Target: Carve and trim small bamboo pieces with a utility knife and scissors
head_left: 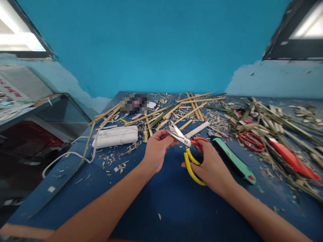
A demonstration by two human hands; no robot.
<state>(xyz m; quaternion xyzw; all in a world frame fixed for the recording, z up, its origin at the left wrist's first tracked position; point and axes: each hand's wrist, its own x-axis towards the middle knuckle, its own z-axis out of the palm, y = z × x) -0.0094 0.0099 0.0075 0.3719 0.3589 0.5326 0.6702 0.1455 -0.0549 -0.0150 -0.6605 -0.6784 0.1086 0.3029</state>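
Note:
My right hand (212,164) is closed around the handles of a pair of scissors (186,141), one handle loop red and the other yellow. Their metal blades stand apart and point left, reaching over the fingertips of my left hand (157,148). The left fingers are pinched together at the blades; what they hold is too small or hidden to name. Just behind the scissors is a pale flat strip (198,129), in line with the left fingertips, and I cannot tell whether it is held. A green and black box cutter (233,159) lies beside my right hand.
A white power strip (116,136) with a white cord (83,156) lies on the blue table (156,208). Bamboo sticks (194,106) and shavings cover the back. At right are red-handled scissors (251,141), a red cutter (292,158) and piled bamboo strips (285,121).

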